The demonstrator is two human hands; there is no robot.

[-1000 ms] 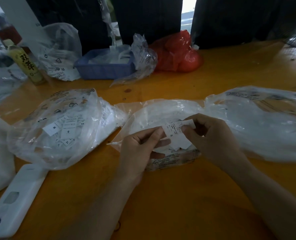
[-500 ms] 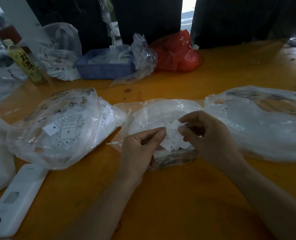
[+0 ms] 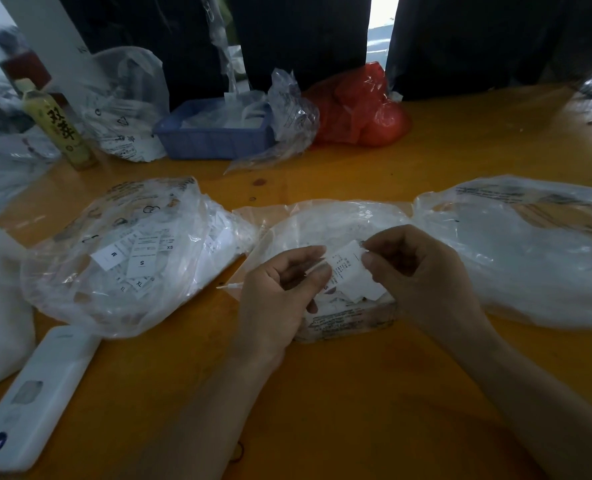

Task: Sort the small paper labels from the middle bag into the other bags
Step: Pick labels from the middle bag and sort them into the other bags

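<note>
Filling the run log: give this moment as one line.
stage: sorting | left hand: pinches paper label | right hand: pinches same label | over middle bag

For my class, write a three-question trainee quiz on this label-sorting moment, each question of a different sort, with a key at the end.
1. True or false: both hands hold the same paper label above the middle bag.
2. Multiple choice: the size labels reading M, S and XL show through which bag? A. the left bag B. the right bag C. the red bag
3. Fill the gap: the blue tray stands at the far side of the table, between the green bottle and the ___ bag.

Key
1. True: the left hand and the right hand each pinch one edge of it.
2. A
3. red
</note>
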